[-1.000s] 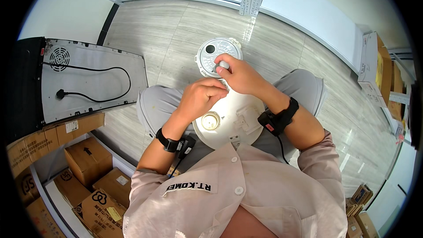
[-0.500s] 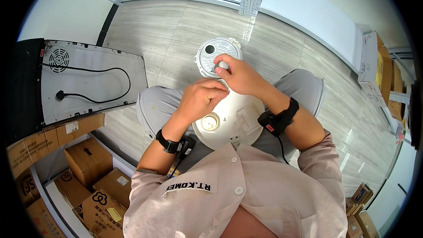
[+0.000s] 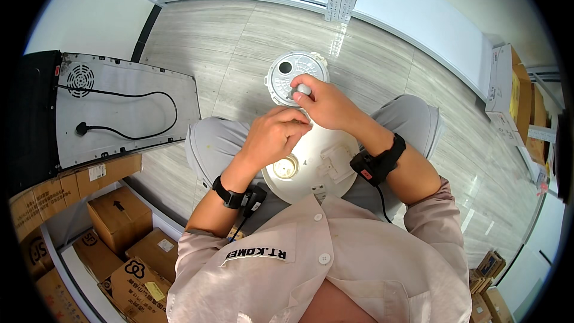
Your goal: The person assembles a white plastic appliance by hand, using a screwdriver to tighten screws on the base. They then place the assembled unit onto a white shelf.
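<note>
Head view, what we see:

- White rice cooker (image 3: 317,164) lies tipped on our lap, its round body facing up, between both thighs.
- Its open lid (image 3: 293,78) points away from us toward the floor, inner metal plate showing, with a dark round hole near the lid's far-left edge.
- Right hand (image 3: 326,104) sits over the lid's near edge; fingertips pinch a small grey knob (image 3: 302,90) on the inner plate, thumb and forefinger closed around it.
- Left hand (image 3: 275,134) rests on the cooker body just beside the right hand; fingers curled together, tips pressed near the lid hinge area. We cannot tell whether they hold anything.
- Both wrists carry black bands: left band (image 3: 230,194) with a cable hanging off it, right band (image 3: 376,161) with a small black module.
- Round socket (image 3: 285,167) on the cooker body shows just below the left hand.
- Off to our left: a flat grey appliance (image 3: 125,110) lying back-up on the floor, black power cord (image 3: 128,131) looped across it.
- Cardboard boxes (image 3: 119,218) are stacked lower left, well apart from the hands.
</note>
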The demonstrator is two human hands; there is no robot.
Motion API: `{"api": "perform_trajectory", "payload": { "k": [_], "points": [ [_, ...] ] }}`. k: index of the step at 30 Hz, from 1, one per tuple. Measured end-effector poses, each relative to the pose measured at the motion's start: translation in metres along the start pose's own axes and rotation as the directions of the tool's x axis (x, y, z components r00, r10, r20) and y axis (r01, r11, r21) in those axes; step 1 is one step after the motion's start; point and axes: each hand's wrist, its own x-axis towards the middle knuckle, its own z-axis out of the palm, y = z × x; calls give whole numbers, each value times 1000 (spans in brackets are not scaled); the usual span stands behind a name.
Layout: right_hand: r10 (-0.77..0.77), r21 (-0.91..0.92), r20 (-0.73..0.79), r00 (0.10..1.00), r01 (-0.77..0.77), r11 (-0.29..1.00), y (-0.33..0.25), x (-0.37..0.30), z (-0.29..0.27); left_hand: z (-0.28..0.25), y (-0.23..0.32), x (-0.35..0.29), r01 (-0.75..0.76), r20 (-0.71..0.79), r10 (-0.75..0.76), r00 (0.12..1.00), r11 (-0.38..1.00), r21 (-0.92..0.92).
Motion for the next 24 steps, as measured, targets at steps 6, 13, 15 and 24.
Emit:
{"api": "perform_trajectory", "payload": {
  "k": [6, 13, 15, 24],
  "points": [
    [3, 21, 0, 1000, -3, 1000, -2, -2, -1, 3, -4, -1, -16, -43, 13, 999, 996, -92],
    [17, 20, 0, 1000, -17, 1000, -6, -3, -4, 6, -10, -4, 28, -40, -34, 999, 987, -159],
    [15, 22, 2, 1000, -15, 1000, -6, -3, -4, 6, -8, -4, 45, -52, -55, 997, 984, -175],
    [-9, 15, -2, 1000, 9, 1000, -4, -3, -4, 6, -8, -2, 31, -51, -41, 998, 983, -180]
  ]
}}
